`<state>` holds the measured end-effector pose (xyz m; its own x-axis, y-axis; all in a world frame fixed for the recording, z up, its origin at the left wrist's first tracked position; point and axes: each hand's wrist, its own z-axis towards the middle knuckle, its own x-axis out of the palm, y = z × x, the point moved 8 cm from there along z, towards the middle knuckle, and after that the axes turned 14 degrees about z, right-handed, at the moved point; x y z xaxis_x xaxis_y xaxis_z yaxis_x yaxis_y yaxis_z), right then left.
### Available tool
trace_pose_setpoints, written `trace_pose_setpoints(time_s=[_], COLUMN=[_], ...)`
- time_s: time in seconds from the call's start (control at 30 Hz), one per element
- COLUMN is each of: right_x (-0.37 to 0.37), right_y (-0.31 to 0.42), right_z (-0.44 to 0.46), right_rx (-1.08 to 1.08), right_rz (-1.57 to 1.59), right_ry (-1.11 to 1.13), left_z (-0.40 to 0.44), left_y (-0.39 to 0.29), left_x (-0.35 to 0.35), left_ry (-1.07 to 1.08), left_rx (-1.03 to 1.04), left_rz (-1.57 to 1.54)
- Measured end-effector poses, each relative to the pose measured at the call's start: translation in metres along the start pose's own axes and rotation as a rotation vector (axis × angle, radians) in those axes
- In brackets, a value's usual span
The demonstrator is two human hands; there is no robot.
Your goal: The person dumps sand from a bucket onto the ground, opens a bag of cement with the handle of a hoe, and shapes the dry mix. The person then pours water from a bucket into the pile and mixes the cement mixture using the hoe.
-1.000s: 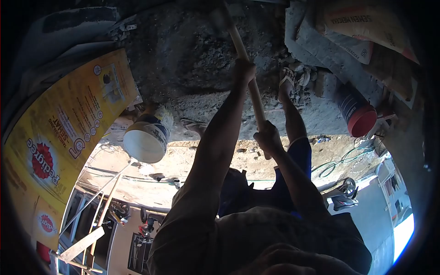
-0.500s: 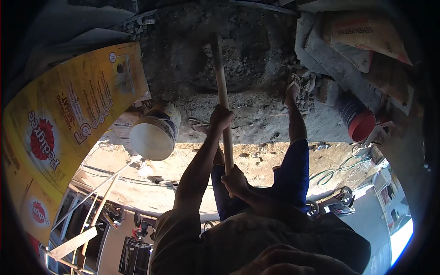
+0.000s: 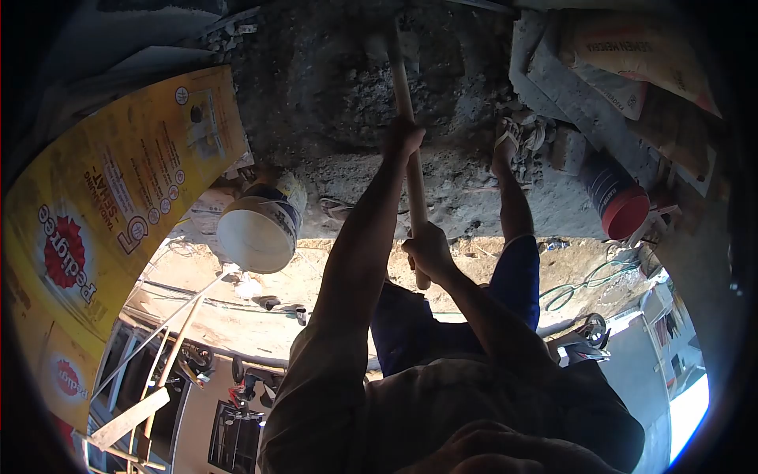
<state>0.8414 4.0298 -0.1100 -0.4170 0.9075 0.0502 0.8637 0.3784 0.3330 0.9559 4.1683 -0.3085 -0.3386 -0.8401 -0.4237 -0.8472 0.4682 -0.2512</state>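
A long wooden tool handle (image 3: 415, 186) runs away from me over a dark, wet-looking patch of mortar or soil (image 3: 332, 87). Its far end is blurred and lost in shadow, so the kind of tool head cannot be made out. Partway along the handle, my left hand (image 3: 404, 137) is wrapped round it with the arm stretched forward. My right hand (image 3: 430, 249) grips it close to the near end, which sticks out a little below the fist. My sandalled foot (image 3: 506, 146) stands at the right edge of the dark patch.
To the left are a whitish bucket (image 3: 257, 237) and a large yellow Pedigree banner (image 3: 126, 166). On the right lie cement sacks (image 3: 643, 59) and a tipped dark bucket with a red end (image 3: 624, 213). Behind me are a green hose (image 3: 580, 288), poles (image 3: 178, 347) and motorcycles.
Both hands and the wooden handle have moved forward and to the right. My right hand has come up from near my lap, and both hands still hold the handle.
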Motion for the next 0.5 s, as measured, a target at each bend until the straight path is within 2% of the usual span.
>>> trace_pose_setpoints(time_s=[0.07,0.13,0.17,0.23,0.3,0.33,0.43,0.47,0.5], right_x=[0.013,0.029,0.037,0.05,0.058,0.058,0.051,0.044,0.039], right_y=[-0.032,-0.052,-0.056,-0.053,-0.05,-0.058,-0.062,-0.061,-0.046], right_z=[-0.024,-0.041,-0.046,-0.059,-0.075,-0.08,-0.092,-0.089,-0.085], right_rx=[0.143,0.187,0.173,0.135,0.104,0.113,-0.044,-0.069,-0.017], right_rz=[0.201,0.303,0.322,0.167,0.064,-0.097,-0.245,-0.376,-0.363], right_ry=[-0.018,0.009,0.029,0.033,0.06,0.101,0.126,0.112,0.114], left_z=[-0.045,-0.068,-0.071,-0.066,-0.089,-0.104,-0.126,-0.126,-0.112], left_y=[0.012,0.028,0.04,0.069,0.075,0.08,0.086,0.085,0.095], left_x=[0.005,0.009,0.012,0.018,-0.004,-0.013,-0.04,-0.051,-0.052], left_ry=[-0.076,0.101,0.084,0.042,0.103,0.14,0.052,0.008,-0.063], left_rx=[-0.048,-0.093,-0.074,-0.032,-0.056,-0.075,-0.065,-0.077,-0.071], left_rz=[0.153,0.163,0.155,0.142,0.049,0.006,-0.041,0.007,-0.015])
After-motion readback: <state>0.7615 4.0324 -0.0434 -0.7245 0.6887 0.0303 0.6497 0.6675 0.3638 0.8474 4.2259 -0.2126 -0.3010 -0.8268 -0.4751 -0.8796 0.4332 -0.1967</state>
